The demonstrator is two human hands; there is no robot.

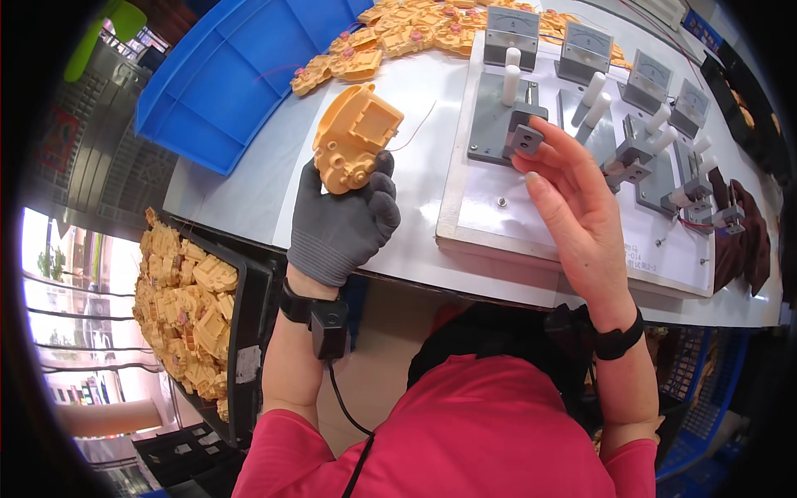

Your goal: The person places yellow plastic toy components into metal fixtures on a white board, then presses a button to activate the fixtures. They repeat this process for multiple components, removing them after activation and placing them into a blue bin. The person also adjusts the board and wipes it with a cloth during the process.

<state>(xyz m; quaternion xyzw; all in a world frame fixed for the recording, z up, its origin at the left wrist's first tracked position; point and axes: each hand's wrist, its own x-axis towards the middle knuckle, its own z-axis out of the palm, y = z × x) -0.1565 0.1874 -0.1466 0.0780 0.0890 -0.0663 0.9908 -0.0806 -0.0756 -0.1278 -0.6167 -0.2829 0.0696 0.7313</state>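
My left hand (340,228), in a dark grey glove, grips a yellow-orange plastic housing (355,137) by its lower end. The piece is held above the table, and a thin wire sticks out at its right side. My bare right hand (585,220) is at the leftmost station of a white test board (531,217). Its fingertips are on a small grey clamp block (525,139), with the thumb bent in beside it. White posts (511,85) rise behind this block, and an analog meter (510,33) stands at the station's far end.
More meters (647,79) and clamp stations (635,153) line the board to the right. A blue bin (232,83) sits at the far left, beside a heap of similar housings (415,33). Below the table's left edge, a black crate (247,332) is piled with more housings. Dark cloth (751,241) lies far right.
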